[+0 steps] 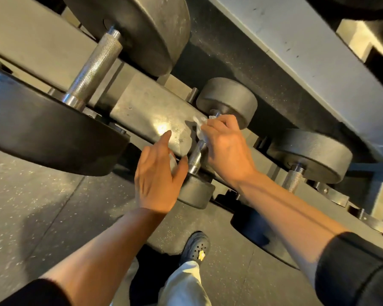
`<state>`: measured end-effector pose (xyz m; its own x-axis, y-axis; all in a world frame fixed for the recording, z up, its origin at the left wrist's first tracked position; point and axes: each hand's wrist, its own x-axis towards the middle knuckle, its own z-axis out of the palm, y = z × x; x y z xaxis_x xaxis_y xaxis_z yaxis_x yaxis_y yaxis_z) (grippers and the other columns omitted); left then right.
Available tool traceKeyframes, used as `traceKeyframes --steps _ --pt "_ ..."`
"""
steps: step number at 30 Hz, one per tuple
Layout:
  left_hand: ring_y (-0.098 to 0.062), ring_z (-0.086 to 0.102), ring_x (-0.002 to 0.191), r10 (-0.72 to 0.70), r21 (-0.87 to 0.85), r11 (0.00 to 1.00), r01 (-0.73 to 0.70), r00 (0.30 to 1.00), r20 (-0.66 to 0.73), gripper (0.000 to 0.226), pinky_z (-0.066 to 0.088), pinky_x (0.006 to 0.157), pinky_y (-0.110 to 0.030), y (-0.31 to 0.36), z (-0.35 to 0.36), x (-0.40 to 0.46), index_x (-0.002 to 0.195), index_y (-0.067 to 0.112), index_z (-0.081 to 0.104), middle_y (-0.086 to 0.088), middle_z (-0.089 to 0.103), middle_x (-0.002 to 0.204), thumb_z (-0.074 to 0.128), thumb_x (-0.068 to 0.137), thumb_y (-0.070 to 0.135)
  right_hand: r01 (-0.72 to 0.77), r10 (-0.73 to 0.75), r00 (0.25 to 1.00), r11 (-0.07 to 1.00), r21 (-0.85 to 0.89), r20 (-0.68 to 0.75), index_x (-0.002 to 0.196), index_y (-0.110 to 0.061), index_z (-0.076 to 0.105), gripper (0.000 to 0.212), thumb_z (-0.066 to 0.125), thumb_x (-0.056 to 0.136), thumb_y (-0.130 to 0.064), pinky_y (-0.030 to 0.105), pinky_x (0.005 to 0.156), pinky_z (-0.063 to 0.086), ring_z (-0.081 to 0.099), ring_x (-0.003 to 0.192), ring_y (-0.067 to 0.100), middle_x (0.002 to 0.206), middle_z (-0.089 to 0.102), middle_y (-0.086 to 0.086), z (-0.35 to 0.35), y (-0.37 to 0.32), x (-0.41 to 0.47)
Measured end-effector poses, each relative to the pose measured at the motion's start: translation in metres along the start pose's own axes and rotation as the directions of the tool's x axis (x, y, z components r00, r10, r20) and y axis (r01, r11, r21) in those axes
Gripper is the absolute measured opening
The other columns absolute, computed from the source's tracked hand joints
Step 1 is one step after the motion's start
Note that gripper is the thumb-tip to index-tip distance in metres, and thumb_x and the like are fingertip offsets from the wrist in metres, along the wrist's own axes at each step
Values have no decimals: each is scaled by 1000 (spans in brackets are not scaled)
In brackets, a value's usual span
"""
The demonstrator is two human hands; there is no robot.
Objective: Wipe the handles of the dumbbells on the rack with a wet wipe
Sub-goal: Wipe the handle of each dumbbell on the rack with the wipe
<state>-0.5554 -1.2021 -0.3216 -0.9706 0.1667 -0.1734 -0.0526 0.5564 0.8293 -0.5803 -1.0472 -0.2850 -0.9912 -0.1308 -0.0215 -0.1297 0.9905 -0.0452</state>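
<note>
Your right grip was curled round the handle of a small dumbbell, with the wet wipe pinched between the fingers and the metal; a crumpled white corner of it stuck out above your knuckles, near the far weight head. Your left grip was spread, fingers straight and relaxed, resting against the near weight head of the same dumbbell, the thumb just beside the bare lower end of the handle. That dumbbell lay across the two rails of the rack, roughly midway along the stretch in view, its near head hanging over the rack's front edge. Toward the rack's left end sat a much larger dumbbell with a long knurled handle, well apart from your hands. Toward the right end lay another small dumbbell, only a short piece of its handle showing. Below the rack's front edge was the speckled rubber floor, with your dark clog and a pale trouser leg on it.
</note>
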Motion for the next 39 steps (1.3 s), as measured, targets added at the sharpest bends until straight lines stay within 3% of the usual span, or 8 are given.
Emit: traceKeyframes --steps 14,18,21,23,26,30,36,39 --pt "-24 48 108 9 -57 998 -8 1000 23 61 32 81 -29 0 -2 -4 146 17 29 -9 51 124 49 93 39 26 -67 979 977 211 190 90 -6 73 38 67 61 18 29 68 48 50 83 23 94 70 3 0 -21 -20" --pt "-26 47 112 1 -64 998 2 999 39 63 34 82 -33 -2 -1 -4 146 16 28 -12 51 123 53 91 34 -116 0 952 925 362 305 102 -8 73 46 53 72 21 6 82 36 50 98 16 108 68 3 -5 -20 -22" --pt "-27 45 119 -3 -60 998 6 999 44 63 37 90 -38 -1 -2 -4 147 17 26 -12 48 131 52 92 34 -103 68 992 930 353 110 100 -4 72 38 58 72 19 -1 90 30 49 102 10 105 69 7 -10 -20 -20" --pt "-25 42 120 2 -55 998 0 999 41 63 37 92 -37 -1 -1 -5 147 18 25 -10 47 133 50 92 36 -86 97 995 951 296 -23 101 -2 71 31 60 76 12 7 93 33 47 105 13 109 68 9 -8 -15 -13" --pt "-21 41 116 12 -54 998 -11 1000 27 62 33 87 -31 -1 -1 -5 147 18 28 -10 50 126 48 91 38 -45 34 997 983 176 63 100 -4 71 28 68 75 7 31 88 46 50 105 27 110 67 9 -5 -11 -7" --pt "-22 44 115 16 -47 999 -15 1000 19 61 32 86 -29 0 -1 -6 147 18 27 -9 49 128 49 93 37 19 -48 990 977 212 131 93 -3 72 32 71 65 13 32 79 49 53 93 26 96 71 5 -1 -14 -14" --pt "-2 33 96 19 -45 999 -20 1000 -14 63 29 79 -25 -2 1 -5 146 20 30 0 47 108 48 89 39 -134 45 981 855 501 186 97 -1 72 31 63 73 17 2 88 33 42 96 -13 104 68 10 -2 -18 -30" --pt "-2 35 97 44 -38 998 -45 998 -40 61 30 80 -25 -4 2 -5 145 17 33 0 46 103 53 90 34 -239 114 960 805 543 255 94 -9 75 34 58 78 16 5 87 36 46 96 -4 103 70 0 -7 -18 -39"
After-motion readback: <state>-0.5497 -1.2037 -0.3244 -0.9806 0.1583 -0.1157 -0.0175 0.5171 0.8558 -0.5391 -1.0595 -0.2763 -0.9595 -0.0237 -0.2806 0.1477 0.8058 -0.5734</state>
